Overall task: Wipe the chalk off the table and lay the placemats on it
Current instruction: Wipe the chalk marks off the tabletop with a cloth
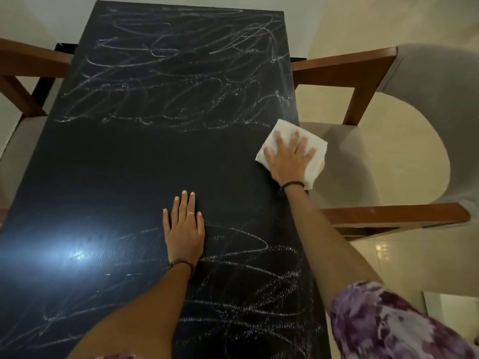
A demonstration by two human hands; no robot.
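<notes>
While the left hand (184, 229) is lying flat w/ straight fingers on the table (124, 161) at lower centre of the frame, the right hand (289, 158) is pressing a cloth (285, 132) down at the table's right edge, mid-right of the frame. Right fingers are spreading straight over the cloth, not curling round it; part of the cloth is hanging past the edge. Hands are sitting well apart, right one higher in the frame.

Chalk (181, 73) is covering the upper half of the table in scribbles, just above the cloth. More chalk is showing at lower right, beside and below the left hand, between the two forearms. A dark wiped band is running across the middle, w/ the cloth at its right end and the left fingertips reaching into it.

A chair (388, 141) is standing at right, touching or just beside the table edge under the cloth; another chair's arm (26, 60) is showing at upper left. A light glare is sitting at lower left.
</notes>
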